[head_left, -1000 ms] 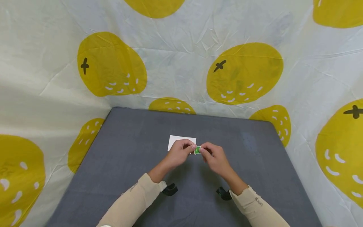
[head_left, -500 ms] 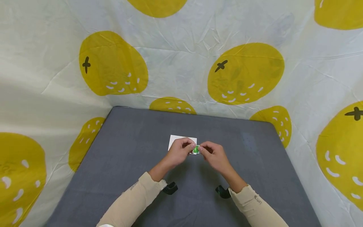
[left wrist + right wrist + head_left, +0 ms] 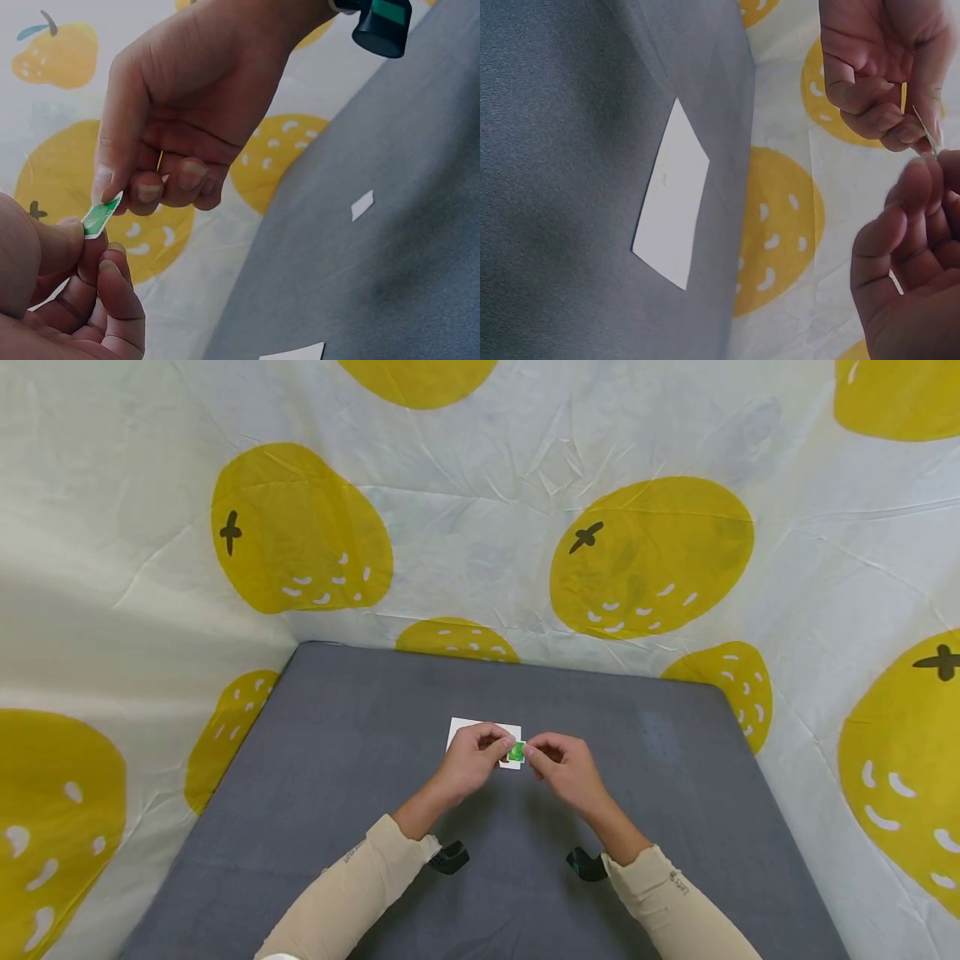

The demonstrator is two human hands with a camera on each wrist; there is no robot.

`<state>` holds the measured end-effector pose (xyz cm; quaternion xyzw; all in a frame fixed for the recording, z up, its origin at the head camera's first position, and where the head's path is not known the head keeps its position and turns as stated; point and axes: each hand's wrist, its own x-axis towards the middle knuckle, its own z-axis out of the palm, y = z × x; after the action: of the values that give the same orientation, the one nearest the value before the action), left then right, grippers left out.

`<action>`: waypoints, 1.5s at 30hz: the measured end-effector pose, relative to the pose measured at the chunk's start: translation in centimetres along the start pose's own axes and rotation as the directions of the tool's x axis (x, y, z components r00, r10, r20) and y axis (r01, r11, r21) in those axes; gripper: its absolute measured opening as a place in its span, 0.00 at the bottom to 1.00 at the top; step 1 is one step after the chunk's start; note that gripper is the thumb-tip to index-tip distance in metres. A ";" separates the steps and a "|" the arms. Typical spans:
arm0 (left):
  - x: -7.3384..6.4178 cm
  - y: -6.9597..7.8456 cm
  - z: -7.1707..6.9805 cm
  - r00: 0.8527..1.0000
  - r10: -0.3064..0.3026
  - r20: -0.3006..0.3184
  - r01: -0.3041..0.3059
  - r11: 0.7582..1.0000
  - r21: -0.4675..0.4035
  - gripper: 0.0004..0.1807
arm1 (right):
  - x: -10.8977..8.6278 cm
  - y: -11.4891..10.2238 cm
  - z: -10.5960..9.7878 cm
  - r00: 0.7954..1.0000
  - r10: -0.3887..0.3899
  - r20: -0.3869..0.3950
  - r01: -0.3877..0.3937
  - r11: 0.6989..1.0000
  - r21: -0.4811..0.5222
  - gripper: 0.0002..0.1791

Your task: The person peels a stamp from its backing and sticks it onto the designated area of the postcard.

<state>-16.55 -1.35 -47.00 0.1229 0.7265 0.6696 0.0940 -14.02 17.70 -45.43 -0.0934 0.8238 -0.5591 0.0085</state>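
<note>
A small green sticker (image 3: 517, 752) with a white border is held up between the two hands. My left hand (image 3: 470, 760) pinches it by one side, thumb against fingers. At the opposite edge, the thumb and finger of my right hand (image 3: 564, 768) pinch it as well. In the left wrist view the green face of the sticker (image 3: 100, 217) shows; the right wrist view has it almost edge-on. Behind the left hand a white card (image 3: 671, 199) lies flat on the dark grey table, partly covered by that hand in the head view.
A small white piece (image 3: 362, 205) lies on the grey table (image 3: 360, 693), apart from the card. White cloth (image 3: 480, 527) printed with yellow fruit hangs along the back and both sides. A dark camera mount sits at each wrist.
The sticker and the right hand's fingertips have shifted slightly left, and more of the green face shows now. The left hand has barely moved; the card stays put.
</note>
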 end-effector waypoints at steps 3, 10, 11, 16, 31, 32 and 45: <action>0.0 0.0 0.0 1.000 -0.001 -0.007 0.001 1.000 0.006 0.08 | 0.2 0.0 -0.1 1.000 0.010 0.028 -0.010 1.000 -0.011 0.07; 0.0 -0.2 -0.1 1.000 0.007 -0.005 -0.007 1.000 0.012 0.09 | 0.5 0.3 0.0 0.999 0.003 0.050 -0.004 1.000 0.017 0.09; 0.0 -0.2 -0.2 1.000 0.009 -0.002 -0.009 1.000 0.014 0.09 | 0.5 0.4 0.0 0.999 0.001 0.050 -0.002 1.000 0.019 0.09; 0.1 -0.4 -0.3 1.000 0.013 0.006 -0.013 0.999 0.033 0.12 | 0.7 0.4 0.0 0.998 0.030 0.051 -0.031 0.999 0.018 0.09; -0.3 -0.7 -0.9 0.997 0.076 -0.019 -0.070 0.978 0.196 0.14 | 1.1 0.7 0.2 0.997 0.061 0.052 -0.062 0.998 0.023 0.09; -0.3 -0.8 -1.0 0.997 0.080 -0.019 -0.074 0.978 0.197 0.14 | 1.1 0.8 0.1 0.997 0.062 0.050 -0.063 0.998 0.025 0.09; 0.8 -5.7 -4.5 0.980 0.194 -0.038 -0.147 0.844 0.517 0.20 | 1.9 1.9 -0.3 0.990 0.137 0.032 -0.138 0.990 0.037 0.10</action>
<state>-18.95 -5.83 -52.25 0.1776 0.8675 0.4634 -0.0345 -16.21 18.34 -46.87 -0.0445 0.8171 -0.5715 0.0607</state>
